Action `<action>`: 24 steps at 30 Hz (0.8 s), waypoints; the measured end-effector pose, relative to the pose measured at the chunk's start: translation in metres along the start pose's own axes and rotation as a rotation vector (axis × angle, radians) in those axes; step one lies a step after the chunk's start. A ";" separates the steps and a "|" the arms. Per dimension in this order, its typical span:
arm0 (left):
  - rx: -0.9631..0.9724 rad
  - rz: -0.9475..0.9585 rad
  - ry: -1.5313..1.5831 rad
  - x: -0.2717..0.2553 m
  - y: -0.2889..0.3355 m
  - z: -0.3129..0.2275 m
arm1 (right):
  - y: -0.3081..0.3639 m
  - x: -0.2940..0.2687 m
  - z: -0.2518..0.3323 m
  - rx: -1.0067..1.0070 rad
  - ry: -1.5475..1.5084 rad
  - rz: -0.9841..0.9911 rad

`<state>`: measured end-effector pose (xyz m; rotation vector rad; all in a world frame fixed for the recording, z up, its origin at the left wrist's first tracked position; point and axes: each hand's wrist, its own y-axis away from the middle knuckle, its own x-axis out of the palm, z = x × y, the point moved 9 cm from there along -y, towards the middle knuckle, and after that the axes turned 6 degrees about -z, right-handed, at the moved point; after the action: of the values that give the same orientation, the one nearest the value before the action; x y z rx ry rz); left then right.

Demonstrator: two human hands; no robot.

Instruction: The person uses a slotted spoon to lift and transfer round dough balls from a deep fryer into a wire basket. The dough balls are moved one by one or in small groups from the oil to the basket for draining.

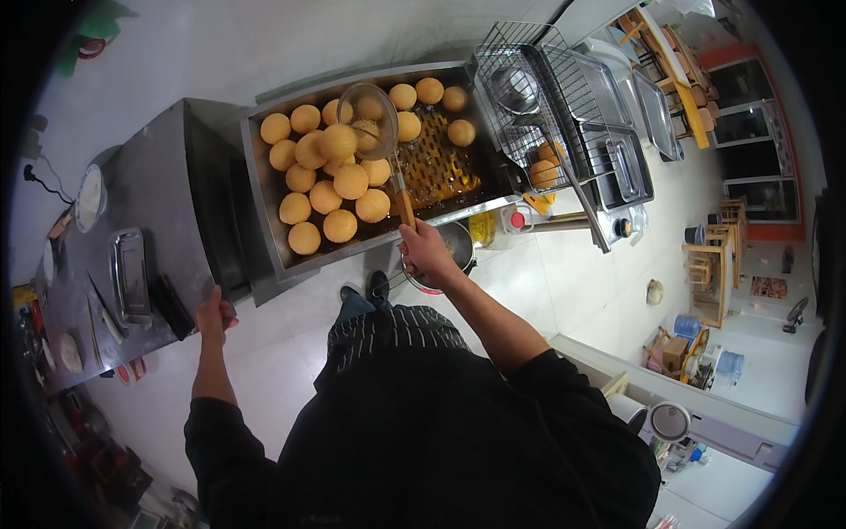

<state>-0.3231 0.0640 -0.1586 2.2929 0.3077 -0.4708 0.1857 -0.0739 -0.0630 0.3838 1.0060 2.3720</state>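
My right hand [429,256] is closed round the wooden handle of a round wire skimmer [404,196]. Its mesh head is over the left half of a long steel fryer [352,253], among golden fried balls [351,182]. Several balls crowd that side, some heaped on others, and a few float along the far side to the right. Dark yellow oil [441,176] bubbles over a perforated plate. At the near corner of the steel counter [159,212], left of the fryer, my left hand [214,317] has its fingers curled on the edge.
Right of the fryer stands a wire rack [586,106] with a few balls [545,173] in a basket beneath. Steel trays [617,163] lie beyond. A pot [454,256] and an oil jug [482,229] sit below the fryer's near edge. A lidded steel dish [132,278] rests on the counter.
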 end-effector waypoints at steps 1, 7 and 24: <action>-0.011 -0.008 -0.016 0.001 0.001 0.001 | 0.002 -0.003 0.001 -0.001 -0.031 0.017; 0.012 0.059 0.018 0.007 0.008 -0.006 | 0.000 -0.032 -0.005 0.225 -0.330 0.164; -0.023 0.019 0.024 0.004 0.005 -0.004 | -0.079 -0.243 0.046 -0.561 1.147 -0.687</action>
<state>-0.3163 0.0633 -0.1547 2.2788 0.3013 -0.4281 0.4339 -0.1402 -0.1023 -1.4207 0.6248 1.9595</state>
